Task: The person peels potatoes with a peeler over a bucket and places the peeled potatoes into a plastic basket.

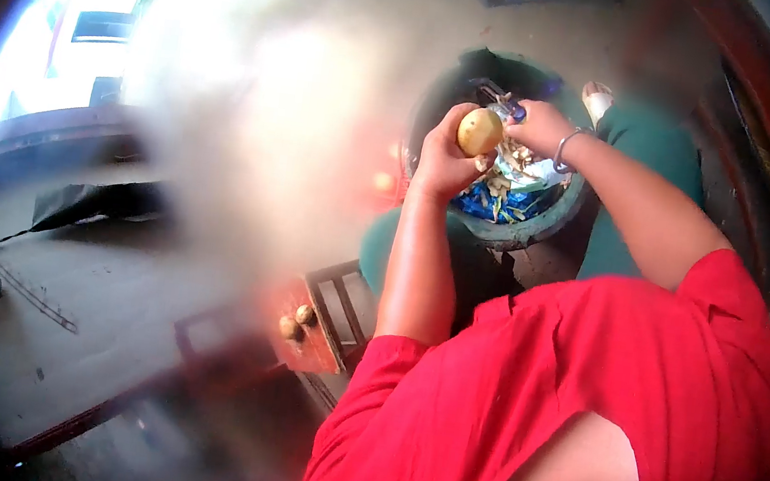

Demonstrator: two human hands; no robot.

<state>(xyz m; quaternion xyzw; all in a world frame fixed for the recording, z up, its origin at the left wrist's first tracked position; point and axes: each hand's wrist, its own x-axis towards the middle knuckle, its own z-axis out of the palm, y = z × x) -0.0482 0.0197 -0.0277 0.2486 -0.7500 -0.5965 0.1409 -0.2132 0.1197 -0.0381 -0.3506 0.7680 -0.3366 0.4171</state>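
A partly smeared view shows my left hand [443, 156] wrapped round a pale yellow potato [480, 133], held above a dark green tub [540, 229]. Close by on the right, my right hand [543, 130] is closed on what looks like a peeler [516, 112] with a dark blue handle. Its blade end is small and hard to make out. The peeler is beside the potato; whether they touch I cannot tell. Inside the tub lie peelings [516, 156] and crumpled blue plastic [495, 203].
Two round potatoes, one of them in front [289, 328], sit on a small red stool [314, 352] to the left. A black sheet-like thing [101, 206] lies on the floor farther left. My green-clad knees flank the tub. Glare blurs the middle left.
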